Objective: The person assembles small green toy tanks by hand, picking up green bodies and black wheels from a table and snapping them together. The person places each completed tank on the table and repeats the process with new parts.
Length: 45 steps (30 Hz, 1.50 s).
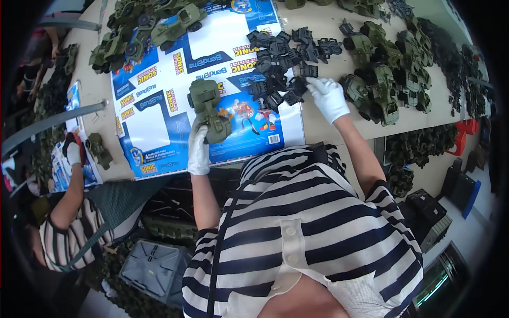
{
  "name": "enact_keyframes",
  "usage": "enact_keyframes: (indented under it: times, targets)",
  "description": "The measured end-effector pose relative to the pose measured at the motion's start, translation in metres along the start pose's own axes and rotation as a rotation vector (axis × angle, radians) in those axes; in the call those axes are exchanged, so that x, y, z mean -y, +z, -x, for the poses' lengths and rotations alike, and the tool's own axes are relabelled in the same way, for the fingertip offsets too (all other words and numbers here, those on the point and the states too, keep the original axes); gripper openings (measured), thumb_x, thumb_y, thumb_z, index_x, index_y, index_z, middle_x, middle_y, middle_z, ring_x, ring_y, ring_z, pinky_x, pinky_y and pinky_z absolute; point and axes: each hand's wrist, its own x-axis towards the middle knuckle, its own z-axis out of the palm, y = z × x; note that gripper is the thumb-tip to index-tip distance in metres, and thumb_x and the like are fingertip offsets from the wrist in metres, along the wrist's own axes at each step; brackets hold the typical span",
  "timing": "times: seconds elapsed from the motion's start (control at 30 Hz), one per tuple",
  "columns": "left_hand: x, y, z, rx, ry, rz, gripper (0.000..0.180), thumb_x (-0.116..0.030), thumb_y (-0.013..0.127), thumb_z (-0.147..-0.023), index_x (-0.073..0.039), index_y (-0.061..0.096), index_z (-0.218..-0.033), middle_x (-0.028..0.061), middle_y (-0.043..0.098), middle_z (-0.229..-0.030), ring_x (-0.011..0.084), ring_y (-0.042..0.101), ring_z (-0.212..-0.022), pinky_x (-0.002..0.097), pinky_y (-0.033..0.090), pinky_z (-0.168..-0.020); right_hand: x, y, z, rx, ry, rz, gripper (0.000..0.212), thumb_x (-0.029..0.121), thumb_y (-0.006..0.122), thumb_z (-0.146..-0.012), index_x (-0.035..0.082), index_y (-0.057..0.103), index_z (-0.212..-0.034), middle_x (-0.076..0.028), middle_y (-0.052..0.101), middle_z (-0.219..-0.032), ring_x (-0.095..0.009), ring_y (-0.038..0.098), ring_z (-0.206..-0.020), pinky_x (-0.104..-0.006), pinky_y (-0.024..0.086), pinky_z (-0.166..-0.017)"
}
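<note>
My left hand [199, 151], in a white glove, holds an olive-green toy military vehicle [210, 114] upright over a printed blue card sheet. Its fingers are closed round the lower end of the toy. To the right, my white-gloved right hand [330, 100] reaches into a pile of small black plastic parts [278, 58]. Thumb and forefinger come together at the edge of one black part [297, 89] on the near side of the pile. The fingertips partly hide where they meet it.
Green toy vehicles lie heaped at the far left [143, 34] and on the right [384, 90] of the table. The printed sheet [244, 146] covers the table's middle. A co-worker's gloved hand [73, 152] is at the left. A grey crate [154, 270] stands below the table.
</note>
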Motion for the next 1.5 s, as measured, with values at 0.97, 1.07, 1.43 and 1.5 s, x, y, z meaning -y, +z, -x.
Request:
enact_keyframes:
  times: [0.97,1.07,1.43,1.5]
  targets:
    - [-0.060,0.102,0.011,0.584,-0.134,-2.158,0.105,-0.054,0.085,-0.065,-0.005,0.043,-0.148,0.0248,0.061,-0.127,0.0343,0.064,-0.114,0.0530,0.024,-0.118,-0.007,0.010,0.084,0.163,0.286,0.259,0.057,0.041,0.067,-0.088,0.011,0.054,-0.134,-0.011,0.065,-0.116,-0.029,0.064,-0.101,-0.0452,0.050,-0.080]
    - [-0.044,0.085,0.019,0.506,0.267,-1.680,0.110,-0.048,0.085,-0.066,-0.001,0.032,-0.150,0.0233,0.068,-0.111,0.0374,0.066,-0.108,0.0446,0.043,-0.104,-0.016,0.019,0.090,0.155,0.248,0.288,0.059,0.040,0.066,-0.089,0.012,0.052,-0.139,-0.010,0.064,-0.122,-0.029,0.062,-0.107,-0.0446,0.048,-0.084]
    - [-0.081,0.155,0.035,0.492,0.017,-0.999,0.093,-0.030,0.085,-0.073,0.004,0.040,-0.147,0.0177,0.072,-0.113,0.0229,0.071,-0.100,0.0312,0.052,-0.092,0.059,-0.051,0.057,0.311,0.316,-1.379,0.049,0.028,0.063,-0.101,0.010,0.053,-0.145,0.000,0.068,-0.117,-0.005,0.055,-0.097,-0.0233,0.047,-0.086]
    - [-0.100,0.179,0.049,0.518,-0.072,-0.938,0.089,-0.030,0.084,-0.074,0.003,0.043,-0.146,0.0171,0.073,-0.110,0.0231,0.071,-0.097,0.0307,0.053,-0.090,0.060,-0.052,0.054,0.363,0.308,-1.469,0.053,0.027,0.061,-0.101,0.003,0.048,-0.147,-0.006,0.060,-0.133,-0.013,0.052,-0.118,-0.0290,0.041,-0.102]
